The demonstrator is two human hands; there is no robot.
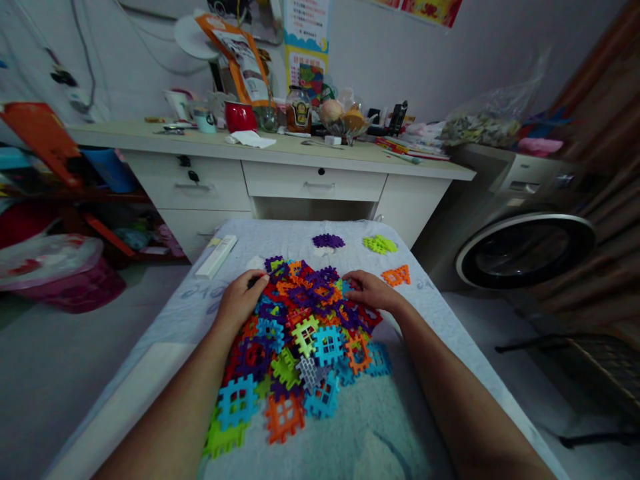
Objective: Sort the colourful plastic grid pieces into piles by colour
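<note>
A heap of interlocking plastic building pieces (305, 328) in purple, orange, blue, green, red and grey covers the middle of the cloth-covered table (425, 400). Many are square with window-like openings. My left hand (241, 298) is at the heap's upper left edge, thumb and forefinger closed together beside a bit of red; what they pinch is unclear. Across the heap, my right hand (371, 291) rests on the right edge with its fingers spread over several pieces. Farther back lie a purple pile (329, 241), a lime-green pile (380, 245) and orange pieces (396, 275).
A white oblong box (217, 257) lies at the table's left. Behind stands a white desk (315, 179) holding jars, a red pot (241, 117) and a glass bowl (347, 123). To the right are a washing machine (525, 193) and a dark metal rack (600, 360).
</note>
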